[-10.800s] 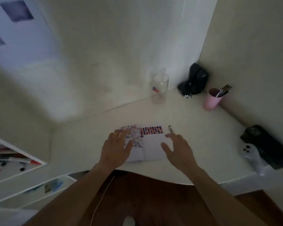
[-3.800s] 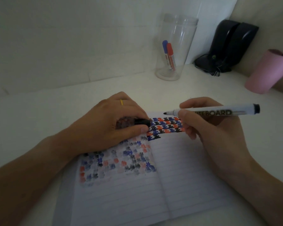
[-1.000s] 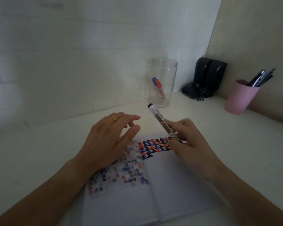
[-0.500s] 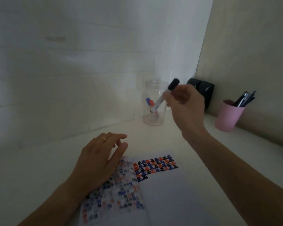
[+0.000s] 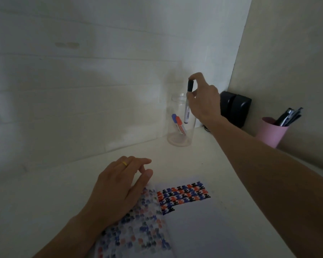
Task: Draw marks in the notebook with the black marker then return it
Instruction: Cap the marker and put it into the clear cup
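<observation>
The open notebook lies on the white desk, with rows of black, blue and red marks across the top of its right page. My left hand rests flat on the left page, fingers loosely spread, holding nothing. My right hand is raised over the clear jar at the back wall and pinches the capped black marker near its top. The marker hangs upright, its lower half inside the jar. A blue marker and a red marker lean inside the jar.
A black device with a cable stands in the corner right of the jar. A pink cup holding several pens stands against the right wall. The white desk stretches left of the notebook.
My right hand lifted the marker off the notebook, carried it back to the jar and turned it upright; its lower end now sits inside the jar. My left hand stayed on the left page.
</observation>
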